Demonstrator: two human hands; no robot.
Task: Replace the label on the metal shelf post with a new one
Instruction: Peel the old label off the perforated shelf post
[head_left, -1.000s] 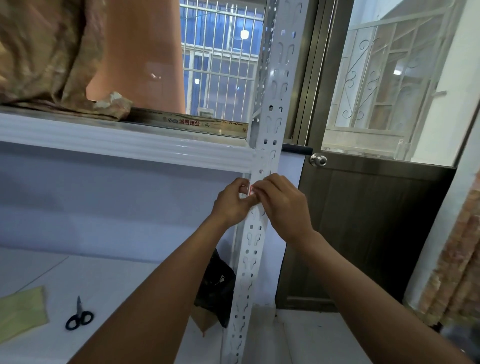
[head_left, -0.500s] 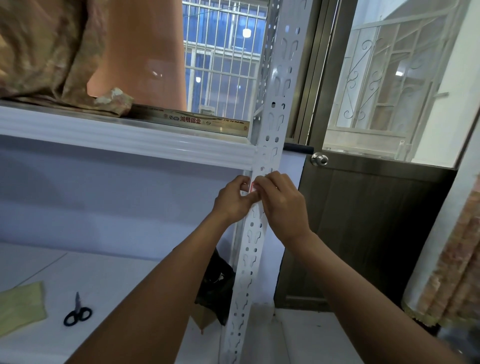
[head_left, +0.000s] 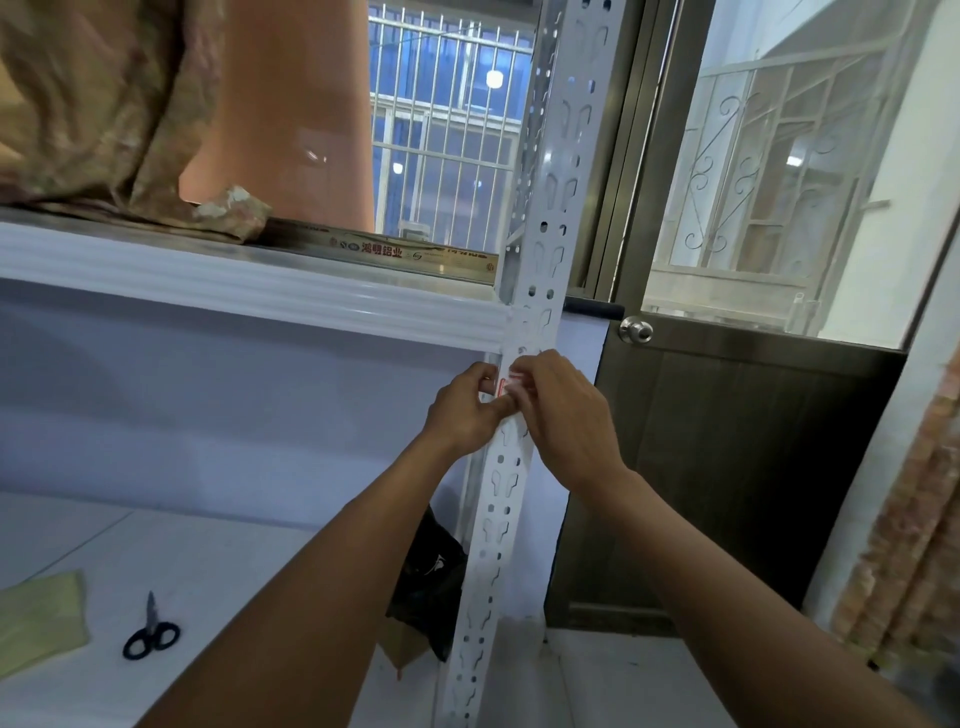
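While left hand (head_left: 462, 410) and right hand (head_left: 563, 415) pinch label (head_left: 511, 385) (red-edged), it touches post (head_left: 545, 249).

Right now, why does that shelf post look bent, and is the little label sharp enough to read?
Head view: the wide-angle lens bows the white slotted shelf post; bright windows leave the near side dim; the red-and-white label, mostly covered by the left hand and right hand, is too small to read.

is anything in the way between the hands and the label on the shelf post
Nothing visible. Both the left hand and the right hand are already at the red and white label on the white metal post, fingertips on it. The scissors lie on the lower shelf, well off to the left.
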